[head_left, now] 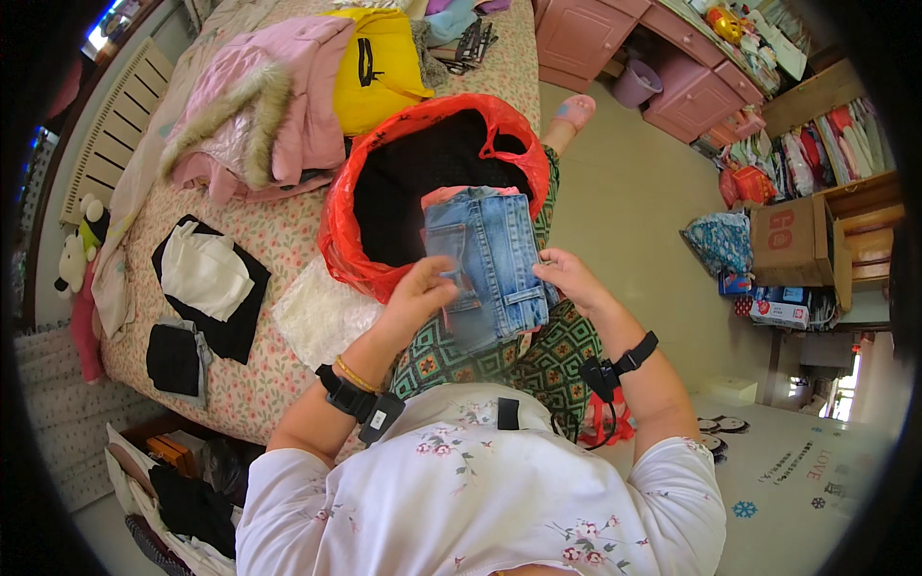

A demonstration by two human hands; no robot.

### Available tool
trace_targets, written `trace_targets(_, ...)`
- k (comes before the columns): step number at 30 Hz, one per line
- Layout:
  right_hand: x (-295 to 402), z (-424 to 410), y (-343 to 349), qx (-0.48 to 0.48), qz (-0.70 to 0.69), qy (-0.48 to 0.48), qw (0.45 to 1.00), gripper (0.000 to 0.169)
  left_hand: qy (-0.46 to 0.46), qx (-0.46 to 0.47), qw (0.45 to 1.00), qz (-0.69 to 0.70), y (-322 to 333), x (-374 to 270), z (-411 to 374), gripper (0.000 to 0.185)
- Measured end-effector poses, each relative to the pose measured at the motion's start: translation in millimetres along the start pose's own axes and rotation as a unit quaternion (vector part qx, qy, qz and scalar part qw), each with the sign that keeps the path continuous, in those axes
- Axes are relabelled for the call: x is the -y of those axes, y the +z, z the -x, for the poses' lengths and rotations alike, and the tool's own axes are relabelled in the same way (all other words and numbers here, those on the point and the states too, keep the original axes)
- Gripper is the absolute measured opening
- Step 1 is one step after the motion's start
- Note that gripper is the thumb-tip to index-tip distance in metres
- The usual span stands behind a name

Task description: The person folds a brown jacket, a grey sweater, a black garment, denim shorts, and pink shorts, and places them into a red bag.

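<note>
Folded blue denim jeans (508,252) with pink fabric showing at the edges lie across my lap and the near rim of a red plastic bag (342,245). My left hand (425,286) is over the left side of the jeans, fingers bent and thumb apart, with nothing visible in it. At the right edge of the denim is my right hand (573,277), thumb and forefinger touching it; whether they pinch the cloth is unclear. Black fabric (403,180) fills the bag, which stands open against my patterned trousers (432,360).
On the floral bed (245,389) lie a pink fur-trimmed coat (310,93), a yellow garment (385,61), white cloth (205,270) on black cloth, a folded dark garment (173,360) and lacy white fabric (324,317). Right, beyond the floor (648,216), stands a cardboard box (789,241).
</note>
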State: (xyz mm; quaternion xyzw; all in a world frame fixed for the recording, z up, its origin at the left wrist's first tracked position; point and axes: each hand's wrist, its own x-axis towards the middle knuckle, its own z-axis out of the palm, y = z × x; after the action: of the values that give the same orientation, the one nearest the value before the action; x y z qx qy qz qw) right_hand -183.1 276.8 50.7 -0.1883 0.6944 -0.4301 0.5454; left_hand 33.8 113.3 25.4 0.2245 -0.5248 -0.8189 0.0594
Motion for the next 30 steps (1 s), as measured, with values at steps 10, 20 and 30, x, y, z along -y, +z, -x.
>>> trace_targets(10,15,14,32,0.01,0.101,-0.246,0.964,0.045,0.181,-0.041,0.895,-0.407,55,2,3,0.071)
trace_targets(20,-30,8,5,-0.126,0.211,-0.06,0.968,0.049,0.083,-0.132,0.967,0.201,0,19,0,0.027)
trace_targets(30,5,34,30,0.021,-0.075,-0.206,0.975,0.04,0.091,-0.084,0.972,0.199,9,-12,37,0.033)
